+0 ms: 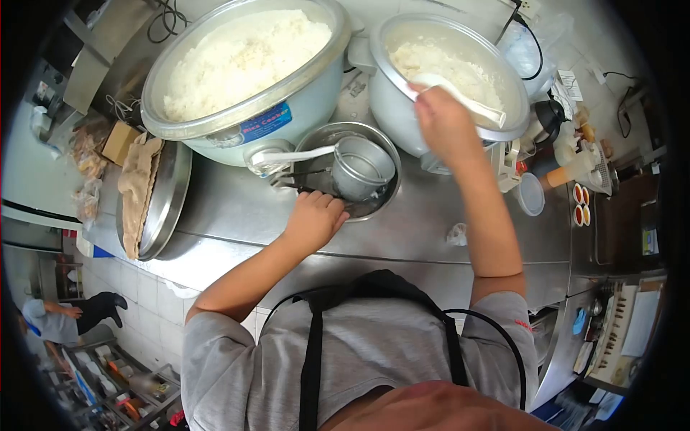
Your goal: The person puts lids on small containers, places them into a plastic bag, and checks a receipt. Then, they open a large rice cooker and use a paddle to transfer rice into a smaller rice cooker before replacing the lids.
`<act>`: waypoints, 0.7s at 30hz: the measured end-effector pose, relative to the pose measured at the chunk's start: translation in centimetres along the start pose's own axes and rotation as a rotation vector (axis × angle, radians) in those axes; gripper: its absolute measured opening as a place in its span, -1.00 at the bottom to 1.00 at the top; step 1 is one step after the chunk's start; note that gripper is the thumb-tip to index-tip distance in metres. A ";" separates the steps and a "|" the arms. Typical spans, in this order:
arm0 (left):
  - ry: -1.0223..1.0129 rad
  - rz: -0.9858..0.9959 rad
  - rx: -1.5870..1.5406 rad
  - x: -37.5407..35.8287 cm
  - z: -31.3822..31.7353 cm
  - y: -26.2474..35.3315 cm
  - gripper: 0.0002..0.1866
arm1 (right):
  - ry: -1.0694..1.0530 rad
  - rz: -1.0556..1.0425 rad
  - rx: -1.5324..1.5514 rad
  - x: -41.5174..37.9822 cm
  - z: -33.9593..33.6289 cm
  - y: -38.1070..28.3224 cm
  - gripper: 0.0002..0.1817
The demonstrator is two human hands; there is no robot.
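At the right rice cooker (388, 79), my right hand (442, 122) is closed on a white paddle (471, 104) that lies over the rice (442, 61). Below the large left cooker (316, 82), my left hand (316, 215) rests at the near rim of a metal bowl (384, 205), its fingers curled; whether they grip anything is hidden. Inside that bowl are a round metal pot (363, 169), a white-handled utensil (305, 154) and a dark-handled tool (309, 188). White rice (248, 57) fills the left cooker.
A round metal lid (169, 208) with a brown cloth (136, 194) is on the left. To the right are a clear plastic lid (531, 194), a strainer (600, 172) and small sauce cups (581, 205). Another person (65, 320) appears at the far lower left.
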State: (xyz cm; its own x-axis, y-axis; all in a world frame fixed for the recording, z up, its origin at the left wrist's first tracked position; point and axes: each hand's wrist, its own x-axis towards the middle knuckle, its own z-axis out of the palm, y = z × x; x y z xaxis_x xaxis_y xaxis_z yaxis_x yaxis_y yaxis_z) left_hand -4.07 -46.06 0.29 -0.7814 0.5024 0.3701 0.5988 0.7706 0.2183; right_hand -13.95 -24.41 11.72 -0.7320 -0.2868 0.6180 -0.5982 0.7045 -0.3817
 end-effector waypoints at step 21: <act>0.223 -0.043 -0.138 -8.2 -1.5 0.3 -0.85 | -0.647 0.004 -0.254 -5.2 22.6 8.2 -0.70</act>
State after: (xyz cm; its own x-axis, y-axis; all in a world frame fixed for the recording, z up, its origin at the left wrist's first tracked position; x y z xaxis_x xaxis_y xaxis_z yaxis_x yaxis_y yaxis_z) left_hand 2.79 -50.58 -1.32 -0.7580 0.3595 0.5443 0.5958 0.7212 0.3533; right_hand -22.45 -31.86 -10.15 -0.8286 -0.5574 0.0527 -0.5579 0.8140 -0.1617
